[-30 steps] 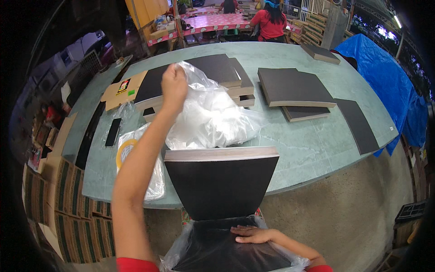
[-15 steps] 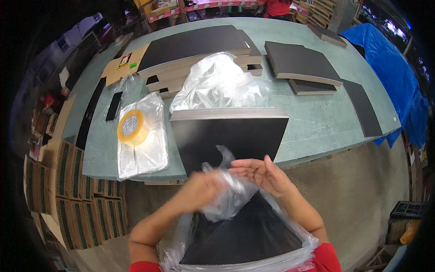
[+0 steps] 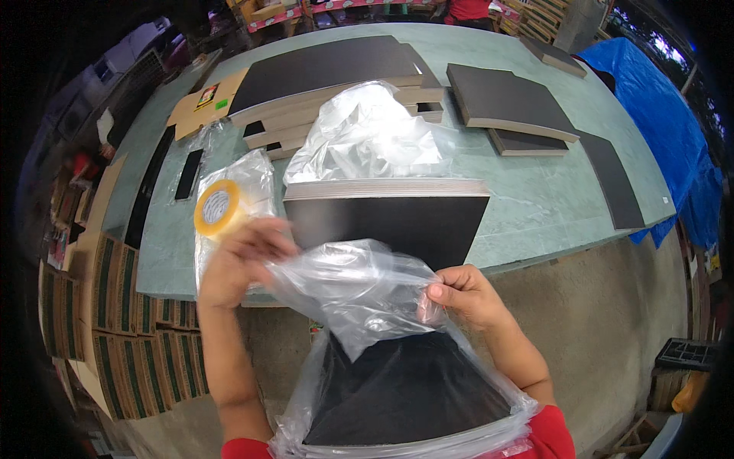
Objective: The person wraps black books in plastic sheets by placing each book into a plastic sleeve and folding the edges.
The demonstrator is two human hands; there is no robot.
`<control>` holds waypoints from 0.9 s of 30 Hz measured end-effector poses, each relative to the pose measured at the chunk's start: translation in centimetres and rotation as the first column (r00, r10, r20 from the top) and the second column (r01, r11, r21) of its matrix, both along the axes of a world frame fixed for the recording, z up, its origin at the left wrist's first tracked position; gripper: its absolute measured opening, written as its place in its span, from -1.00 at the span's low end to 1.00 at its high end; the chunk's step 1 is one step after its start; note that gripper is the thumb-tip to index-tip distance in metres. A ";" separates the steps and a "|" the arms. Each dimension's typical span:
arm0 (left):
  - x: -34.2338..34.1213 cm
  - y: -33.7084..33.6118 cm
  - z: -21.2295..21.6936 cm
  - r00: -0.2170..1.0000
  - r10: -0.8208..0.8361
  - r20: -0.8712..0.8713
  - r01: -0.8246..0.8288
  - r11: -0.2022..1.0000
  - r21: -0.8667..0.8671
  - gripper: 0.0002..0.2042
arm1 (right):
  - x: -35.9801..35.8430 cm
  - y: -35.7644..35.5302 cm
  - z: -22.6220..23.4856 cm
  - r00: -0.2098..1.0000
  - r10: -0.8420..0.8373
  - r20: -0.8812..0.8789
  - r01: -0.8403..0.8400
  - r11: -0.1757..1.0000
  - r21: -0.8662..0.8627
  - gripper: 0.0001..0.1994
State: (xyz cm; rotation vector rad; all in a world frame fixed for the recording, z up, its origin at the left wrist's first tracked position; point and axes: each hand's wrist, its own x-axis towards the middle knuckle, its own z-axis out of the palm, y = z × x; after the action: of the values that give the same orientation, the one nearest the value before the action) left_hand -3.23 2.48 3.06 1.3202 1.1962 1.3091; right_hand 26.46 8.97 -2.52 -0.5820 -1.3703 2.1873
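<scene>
A clear plastic bag (image 3: 359,279) is stretched between my two hands, above a black sheet stack (image 3: 405,390) wrapped in clear plastic at my lap. My left hand (image 3: 248,256), blurred by motion, has the bag's left edge at its thumb and fingers. Pinched between the thumb and fingers of my right hand (image 3: 462,297) is the bag's right edge. Just beyond the bag, a stack of black sheets (image 3: 390,222) with pale edges stands upright against the table. Near my left hand, a roll of clear tape (image 3: 217,208) rests on a pile of flat plastic bags (image 3: 258,183).
Crumpled plastic (image 3: 363,134) lies behind the upright stack on the green table (image 3: 527,203). Further back are stacked black boards (image 3: 329,65) and more boards (image 3: 508,99) to the right. Cardboard cartons (image 3: 149,367) stand at left; a blue tarp (image 3: 650,115) hangs at right.
My hands have moved apart, the left one going left toward the tape roll. The bunched plastic bag has been spread open between them.
</scene>
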 end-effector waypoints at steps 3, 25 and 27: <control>-1.1 -2.1 0.3 0.884 0.422 0.203 -0.426 0.905 -0.028 -0.54 | -0.8 -0.1 1.1 1.000 -0.013 0.008 0.013 0.999 -0.040 -0.85; 11.2 1.0 -5.8 0.907 0.053 -0.417 -0.009 0.994 0.107 -0.79 | -0.6 0.8 -1.9 0.967 -0.215 0.137 0.198 0.972 0.129 -0.80; 10.7 1.0 -5.6 0.912 -0.041 -0.407 0.066 0.997 0.048 -0.81 | -0.7 1.2 -2.2 0.967 -0.217 0.134 0.206 0.974 0.095 -0.79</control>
State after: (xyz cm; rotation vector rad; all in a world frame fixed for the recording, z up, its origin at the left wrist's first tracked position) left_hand 7.44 3.43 -2.54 1.7162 1.3949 1.0654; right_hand 25.78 10.14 -4.72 -0.8296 -1.3918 1.9432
